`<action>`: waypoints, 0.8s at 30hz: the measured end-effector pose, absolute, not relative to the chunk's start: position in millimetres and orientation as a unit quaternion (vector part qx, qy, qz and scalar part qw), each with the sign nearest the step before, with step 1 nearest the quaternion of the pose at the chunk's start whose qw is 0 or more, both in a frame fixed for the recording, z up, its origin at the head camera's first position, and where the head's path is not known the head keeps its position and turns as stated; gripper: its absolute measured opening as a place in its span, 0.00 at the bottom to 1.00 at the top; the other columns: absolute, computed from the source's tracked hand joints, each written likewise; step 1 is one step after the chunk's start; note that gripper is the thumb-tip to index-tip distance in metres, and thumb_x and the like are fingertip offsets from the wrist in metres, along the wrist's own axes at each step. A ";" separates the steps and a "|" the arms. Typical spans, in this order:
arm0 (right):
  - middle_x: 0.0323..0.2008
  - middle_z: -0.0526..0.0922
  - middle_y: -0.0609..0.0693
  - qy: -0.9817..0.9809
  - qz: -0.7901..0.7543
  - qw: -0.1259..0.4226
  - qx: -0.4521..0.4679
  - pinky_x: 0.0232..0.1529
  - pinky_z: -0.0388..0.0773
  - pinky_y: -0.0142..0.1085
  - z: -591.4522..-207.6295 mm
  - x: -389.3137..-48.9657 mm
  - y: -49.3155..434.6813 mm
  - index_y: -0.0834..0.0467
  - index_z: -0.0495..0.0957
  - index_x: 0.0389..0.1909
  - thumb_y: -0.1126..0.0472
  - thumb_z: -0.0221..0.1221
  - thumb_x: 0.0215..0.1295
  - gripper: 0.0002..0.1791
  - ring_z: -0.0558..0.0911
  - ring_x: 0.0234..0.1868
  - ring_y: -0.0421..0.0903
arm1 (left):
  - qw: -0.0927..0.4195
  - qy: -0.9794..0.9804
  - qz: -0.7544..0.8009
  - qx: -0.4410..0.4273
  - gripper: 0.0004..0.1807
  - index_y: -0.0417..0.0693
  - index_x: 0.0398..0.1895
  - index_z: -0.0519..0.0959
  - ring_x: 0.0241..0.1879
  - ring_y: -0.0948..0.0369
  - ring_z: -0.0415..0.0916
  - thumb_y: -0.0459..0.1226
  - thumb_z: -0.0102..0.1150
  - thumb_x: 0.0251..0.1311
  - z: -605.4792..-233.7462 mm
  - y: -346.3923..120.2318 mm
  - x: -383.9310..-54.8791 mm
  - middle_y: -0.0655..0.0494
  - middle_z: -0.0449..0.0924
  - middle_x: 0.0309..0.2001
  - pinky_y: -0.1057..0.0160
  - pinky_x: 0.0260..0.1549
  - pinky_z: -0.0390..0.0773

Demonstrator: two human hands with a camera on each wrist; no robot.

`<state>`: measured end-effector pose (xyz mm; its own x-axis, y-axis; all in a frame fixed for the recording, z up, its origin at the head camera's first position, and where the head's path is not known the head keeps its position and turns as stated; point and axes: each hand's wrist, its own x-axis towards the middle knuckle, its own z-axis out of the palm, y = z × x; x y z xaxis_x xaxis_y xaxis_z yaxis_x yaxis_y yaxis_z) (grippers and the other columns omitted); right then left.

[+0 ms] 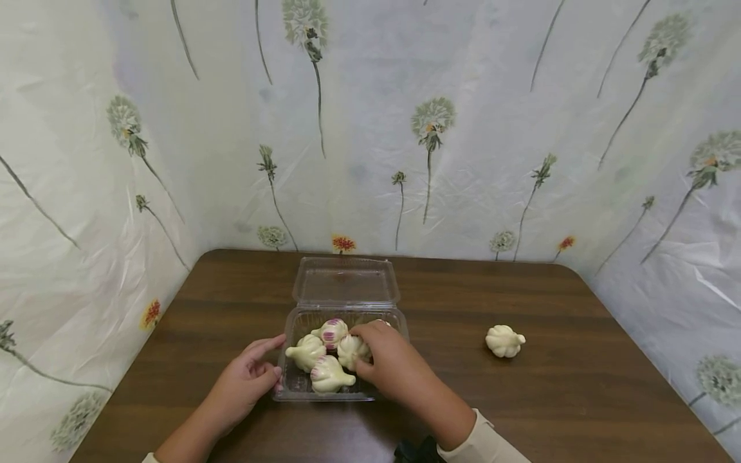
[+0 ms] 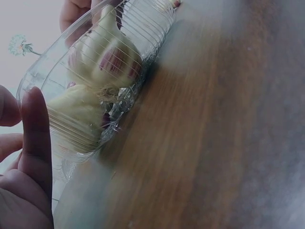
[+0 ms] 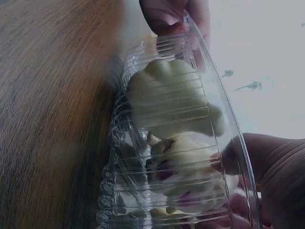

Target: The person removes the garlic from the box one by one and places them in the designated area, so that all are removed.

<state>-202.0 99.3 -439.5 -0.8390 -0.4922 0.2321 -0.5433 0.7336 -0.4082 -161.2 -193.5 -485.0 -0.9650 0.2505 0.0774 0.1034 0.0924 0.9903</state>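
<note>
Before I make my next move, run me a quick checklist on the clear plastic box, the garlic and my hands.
1. Access: ok. The clear, rectangular plastic lid is folded back, open.
2. Support: ok. Your left hand touches the left side of the clear, ribbed plastic box.
3. Contact: ok. Your right hand has finger and thumb on a cream, rounded garlic bulb inside.
4. Grip firmness: cannot tell. The pictures don't show how tightly it's held.
5. Strays: not ok, if all belong inside. One lobed, cream garlic bulb lies on the brown, wood-grained table, right of the box.
6. Exact count inside: cannot tell. Your right hand hides part of the contents.
</note>
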 end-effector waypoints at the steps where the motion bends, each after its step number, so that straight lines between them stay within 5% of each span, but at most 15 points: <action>1: 0.53 0.84 0.52 -0.929 0.241 0.052 0.276 0.55 0.81 0.45 -439.0 -201.8 99.5 0.59 0.82 0.57 0.59 0.68 0.63 0.21 0.80 0.56 0.49 | 0.056 0.737 0.663 0.120 0.33 0.33 0.77 0.64 0.34 0.64 0.80 0.25 0.59 0.70 -484.9 -193.6 -160.8 0.34 0.62 0.70 0.65 0.38 0.87; 24: 0.55 0.81 0.48 -0.899 0.364 0.023 0.241 0.54 0.86 0.41 -426.0 -197.3 113.6 0.55 0.80 0.60 0.62 0.67 0.66 0.21 0.81 0.54 0.43 | 0.060 0.744 0.656 0.109 0.33 0.35 0.77 0.65 0.34 0.63 0.81 0.26 0.59 0.70 -485.2 -195.1 -163.1 0.37 0.62 0.72 0.64 0.38 0.87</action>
<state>-197.3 113.6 -426.0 -0.8830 -0.4160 0.2172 -0.4500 0.6191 -0.6436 -163.1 -195.1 -485.2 -0.9690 0.2414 0.0531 0.0828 0.1147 0.9899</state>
